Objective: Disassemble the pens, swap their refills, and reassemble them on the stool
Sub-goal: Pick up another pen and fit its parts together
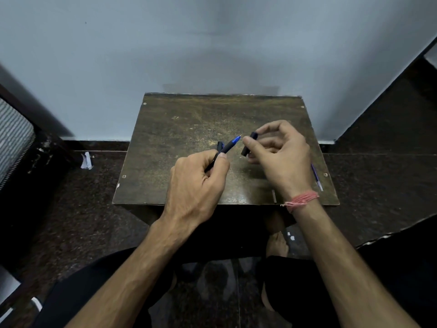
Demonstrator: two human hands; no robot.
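Observation:
Above the worn brown stool (179,124), my left hand (196,183) grips a dark pen (228,146) whose blue tip points up and to the right. A second dark piece (220,146) pokes out behind that pen at my fingers. My right hand (281,155) pinches a dark pen cap (249,144) between thumb and fingers, a short gap from the pen's tip. A thin blue refill (316,177) lies on the stool near its right edge, partly hidden by my right wrist.
The stool stands against a pale blue wall (212,43) on a dark speckled floor (78,209). A scrap of white paper (86,160) lies on the floor to the left. My knees and a bare foot (276,245) are below the stool's front edge.

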